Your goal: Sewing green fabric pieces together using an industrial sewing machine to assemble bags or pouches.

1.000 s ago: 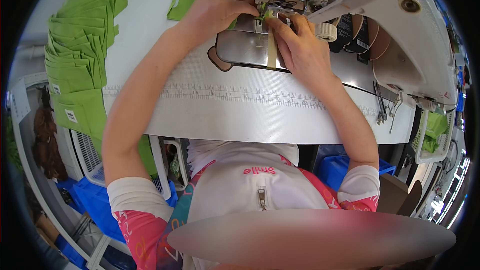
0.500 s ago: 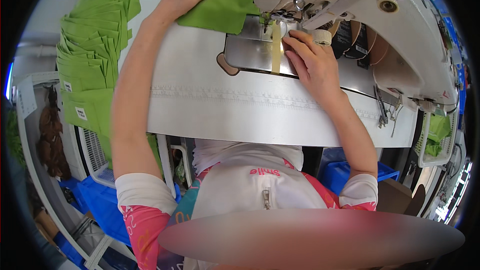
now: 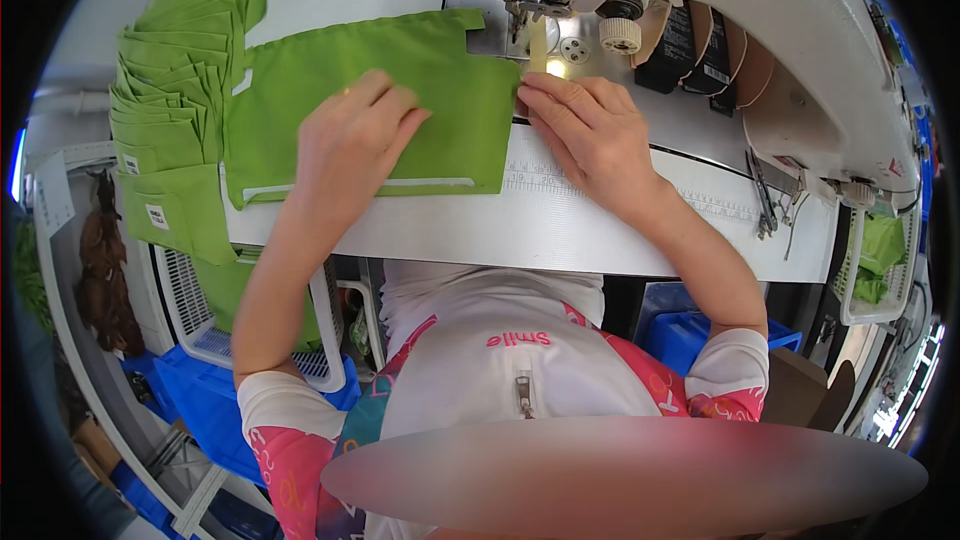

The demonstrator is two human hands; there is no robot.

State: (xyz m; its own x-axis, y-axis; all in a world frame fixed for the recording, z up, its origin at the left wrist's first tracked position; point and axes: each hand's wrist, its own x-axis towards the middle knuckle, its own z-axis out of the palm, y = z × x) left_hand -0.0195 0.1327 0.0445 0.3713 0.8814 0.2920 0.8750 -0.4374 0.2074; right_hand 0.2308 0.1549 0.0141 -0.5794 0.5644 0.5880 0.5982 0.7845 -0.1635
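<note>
A green cloth panel (image 3: 400, 60) with a notched far-right corner and a white strip along its near edge lies across the white sewing table. Over its middle is my left hand (image 3: 355, 140), slightly blurred, with bent fingers and the thumb apart, gripping nothing that I can see. My right hand (image 3: 595, 135) is closed at the panel's right edge, thumb and fingertips pinching the lower end of a pale yellow tape (image 3: 538, 45). That tape runs up to the presser foot of the sewing machine (image 3: 545, 5). The exact grip under the fingertips is hidden.
A tall stack of green cloth pieces (image 3: 180, 90) overhangs the table's left side, above a white basket (image 3: 190, 300). Thread snips (image 3: 762, 195) lie at the right. Blue bins (image 3: 205, 410) stand below, and another white basket (image 3: 875, 270) is at far right.
The green panel has come toward me and left, out from beside the needle. My left hand moved nearer with it, its fingers now bent. My right hand shifted slightly left, to the tape's end.
</note>
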